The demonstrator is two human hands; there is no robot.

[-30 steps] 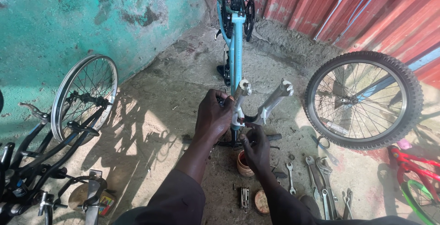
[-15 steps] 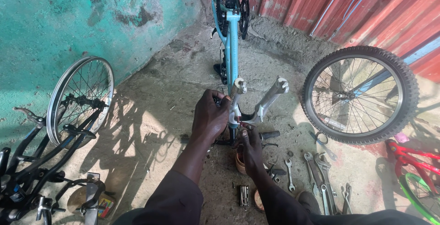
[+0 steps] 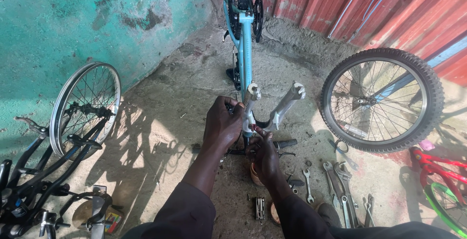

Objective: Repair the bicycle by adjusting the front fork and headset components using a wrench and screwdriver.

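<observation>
At the centre of the frame, both hands work on an upturned light-blue bicycle (image 3: pixel 247 39).
Left hand (image 3: pixel 223 124) is clenched around one silver fork leg (image 3: pixel 251 103) to steady it; right hand (image 3: pixel 265 154) pinches the fork's base just below. Spanners (image 3: pixel 340 185) lie close at lower right, and a loose wheel (image 3: pixel 382 100) leans against the red wall.
</observation>
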